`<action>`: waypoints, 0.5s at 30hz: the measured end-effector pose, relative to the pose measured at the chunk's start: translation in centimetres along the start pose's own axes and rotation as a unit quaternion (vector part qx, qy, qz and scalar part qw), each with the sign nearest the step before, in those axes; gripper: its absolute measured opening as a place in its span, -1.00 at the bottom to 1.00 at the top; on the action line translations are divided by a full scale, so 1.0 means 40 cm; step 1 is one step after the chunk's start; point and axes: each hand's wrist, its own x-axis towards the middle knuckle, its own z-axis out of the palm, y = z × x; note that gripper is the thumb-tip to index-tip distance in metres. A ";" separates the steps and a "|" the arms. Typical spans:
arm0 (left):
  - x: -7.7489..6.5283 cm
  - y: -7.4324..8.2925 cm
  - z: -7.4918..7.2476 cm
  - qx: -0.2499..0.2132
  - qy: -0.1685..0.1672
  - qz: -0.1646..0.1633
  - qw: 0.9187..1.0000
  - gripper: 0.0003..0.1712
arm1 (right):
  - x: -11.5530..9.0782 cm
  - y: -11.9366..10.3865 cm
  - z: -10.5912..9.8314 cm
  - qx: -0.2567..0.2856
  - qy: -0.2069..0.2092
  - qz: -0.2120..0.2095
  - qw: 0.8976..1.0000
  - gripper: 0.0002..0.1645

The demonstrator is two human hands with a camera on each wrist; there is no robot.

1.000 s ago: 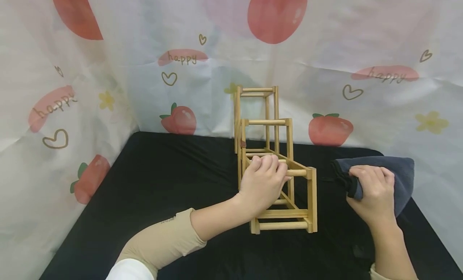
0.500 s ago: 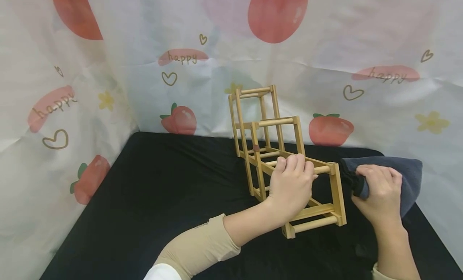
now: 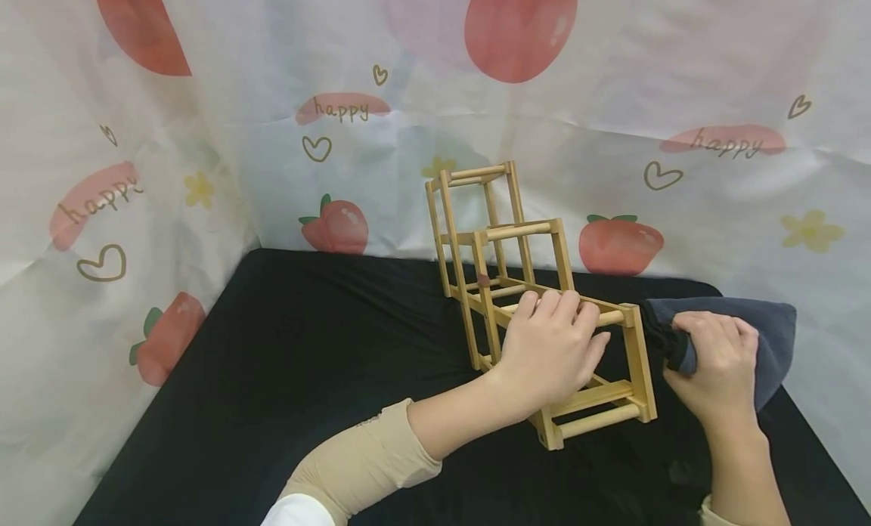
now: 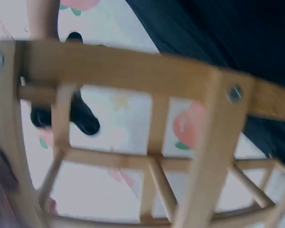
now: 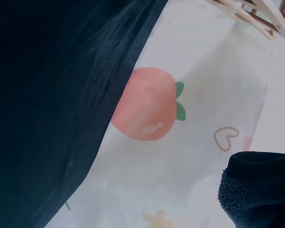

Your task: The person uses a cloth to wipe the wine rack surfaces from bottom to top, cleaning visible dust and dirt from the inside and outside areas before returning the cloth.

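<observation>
A light wooden rack frame (image 3: pixel 629 363), stepped up toward the back, stands at an angle on the black cloth. My left hand (image 3: pixel 547 360) is at its low front end, fingers curled over the upper rung and thumb sticking out in front of it. Wooden bars of the rack (image 4: pixel 142 71) fill the left wrist view, partly blurred. My right hand (image 3: pixel 714 367) grips a bunched dark blue-grey towel (image 3: pixel 772 344) just right of the rack. In the right wrist view, the fuzzy towel (image 5: pixel 256 190) shows at lower right.
A black cloth (image 3: pixel 327 375) covers the table. White curtains (image 3: pixel 224 156) printed with red fruit, hearts and "happy" close in the back and sides. The rack's tall rear tier reaches close to the back curtain.
My left hand has swung the rack's front end to the right, toward the towel, so the rack stands angled. Most recently its thumb has come away from the rung. The right hand shifted slightly right.
</observation>
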 end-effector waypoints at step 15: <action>0.046 -0.328 0.085 -0.140 0.024 0.075 0.987 -0.62 | -0.007 0.002 0.000 0.004 0.000 0.003 1.000 -0.58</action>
